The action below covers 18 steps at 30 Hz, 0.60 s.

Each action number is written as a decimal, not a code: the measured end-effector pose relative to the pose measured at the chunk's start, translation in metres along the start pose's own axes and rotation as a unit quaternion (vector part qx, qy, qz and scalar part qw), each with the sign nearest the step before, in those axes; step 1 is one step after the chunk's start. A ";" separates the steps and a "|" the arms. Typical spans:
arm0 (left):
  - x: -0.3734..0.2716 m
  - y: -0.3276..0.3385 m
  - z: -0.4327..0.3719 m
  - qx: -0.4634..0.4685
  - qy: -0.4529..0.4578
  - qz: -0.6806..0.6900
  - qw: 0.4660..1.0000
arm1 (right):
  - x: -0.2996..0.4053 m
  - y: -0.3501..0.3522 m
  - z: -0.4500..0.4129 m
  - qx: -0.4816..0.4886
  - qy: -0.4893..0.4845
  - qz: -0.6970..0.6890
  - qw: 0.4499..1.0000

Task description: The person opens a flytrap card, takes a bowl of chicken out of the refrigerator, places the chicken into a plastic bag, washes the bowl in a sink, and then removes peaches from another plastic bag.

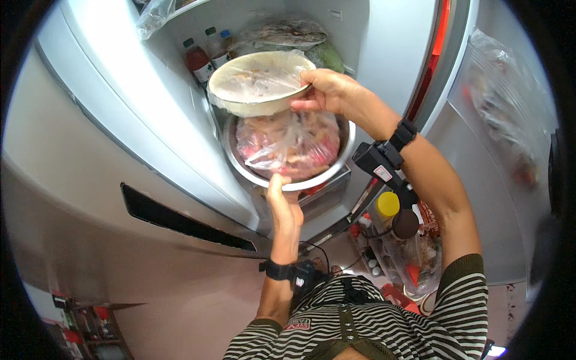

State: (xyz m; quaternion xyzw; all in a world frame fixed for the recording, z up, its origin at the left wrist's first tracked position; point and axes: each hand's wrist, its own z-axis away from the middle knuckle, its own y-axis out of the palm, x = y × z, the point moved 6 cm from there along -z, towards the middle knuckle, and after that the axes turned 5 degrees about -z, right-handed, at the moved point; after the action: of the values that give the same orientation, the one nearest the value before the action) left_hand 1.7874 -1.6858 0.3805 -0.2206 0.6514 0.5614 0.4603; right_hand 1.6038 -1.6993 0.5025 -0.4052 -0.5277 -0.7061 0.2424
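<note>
My left hand (284,202) grips the front rim of a round metal bowl (228,155) from below, thumb over the edge. A clear plastic bag (288,139) of pinkish and brown food, its kind not plain, fills the bowl. Above the bowl's far side, my right hand (325,92) pinches the right rim of a pale oval dish (258,108). Plastic film (263,76) covers that dish, with brown bits showing under it. The dish tilts slightly and hides the back of the bowl. Whether it touches the bag beneath, I cannot tell.
Around me is an open refrigerator (175,58). Several bottles (198,60) and bagged food (288,33) stand behind the dish. A drawer (326,191) lies below the bowl. On the right, the open door (454,135) carries packed racks, including a yellow-lidded jar (388,204).
</note>
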 end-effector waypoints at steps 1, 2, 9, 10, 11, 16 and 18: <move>0.001 -0.003 0.009 0.004 -0.014 -0.005 1.000 | 0.004 0.002 0.001 0.011 -0.010 -0.006 1.000; 0.004 -0.008 0.016 0.014 -0.035 -0.008 0.999 | 0.007 0.006 -0.005 0.015 0.005 -0.008 1.000; 0.050 -0.030 0.061 0.030 -0.121 -0.048 0.991 | -0.004 -0.033 -0.108 0.118 -0.226 0.221 0.941; 0.056 -0.037 0.064 0.012 -0.138 -0.041 0.990 | -0.015 -0.023 -0.108 0.157 -0.226 0.196 0.941; 0.061 -0.050 0.065 -0.004 -0.134 -0.047 0.990 | -0.027 -0.016 -0.107 0.192 -0.202 0.134 0.951; 0.073 -0.063 0.076 -0.008 -0.154 -0.051 0.987 | -0.036 0.024 -0.043 0.209 -0.038 -0.085 0.973; 0.076 -0.064 0.077 -0.010 -0.153 -0.045 0.987 | -0.037 0.024 -0.046 0.215 -0.039 -0.086 0.972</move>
State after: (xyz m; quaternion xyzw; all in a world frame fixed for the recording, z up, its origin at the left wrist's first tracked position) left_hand 1.8293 -1.6141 0.2869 -0.1658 0.5572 0.5741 0.5766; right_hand 1.6278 -1.7538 0.4793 -0.3235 -0.7092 -0.5780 0.2415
